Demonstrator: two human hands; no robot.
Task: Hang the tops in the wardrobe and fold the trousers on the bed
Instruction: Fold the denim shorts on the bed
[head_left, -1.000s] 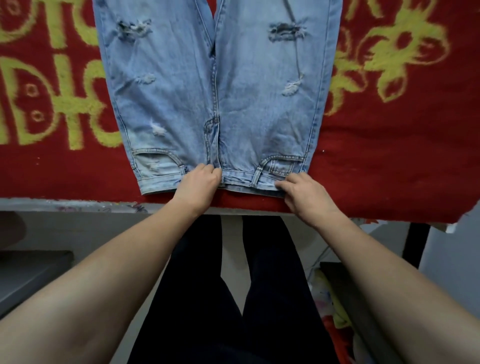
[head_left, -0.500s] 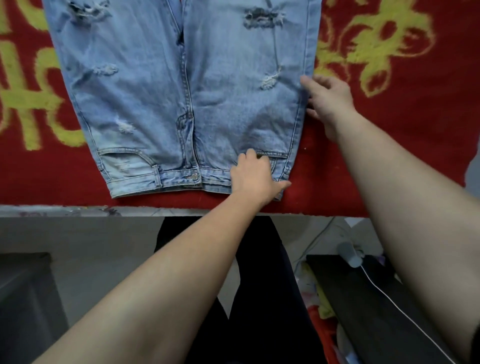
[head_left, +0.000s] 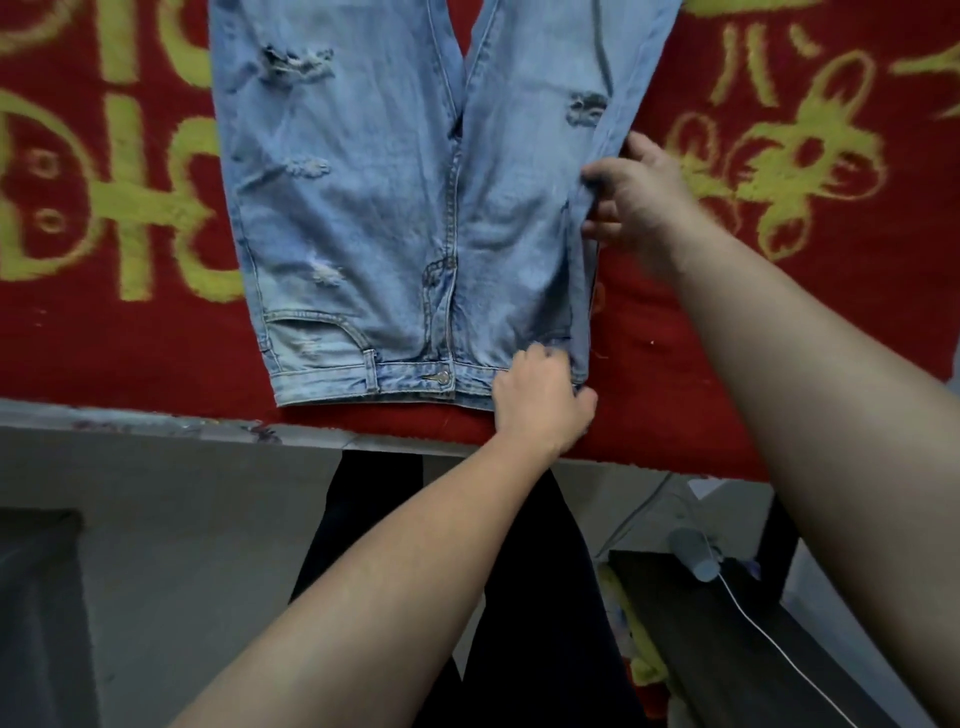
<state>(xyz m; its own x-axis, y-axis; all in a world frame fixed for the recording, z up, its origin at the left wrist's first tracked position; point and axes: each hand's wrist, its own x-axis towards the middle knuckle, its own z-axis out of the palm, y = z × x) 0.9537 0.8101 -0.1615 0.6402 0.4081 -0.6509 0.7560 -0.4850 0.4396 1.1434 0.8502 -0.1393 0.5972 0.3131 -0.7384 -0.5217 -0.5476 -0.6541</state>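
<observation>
Now right hand fingers have clamped the jeans edge; left hand still pinches waistband.

The trousers are light blue jeans with frayed rips on both thighs. They lie front up on a red blanket with yellow patterns. They fill the upper middle of the frame, with the buttoned waistband toward the blanket's near edge and the legs running out of the top. The side seam at the right of the frame is lifted and rolled inward.
</observation>
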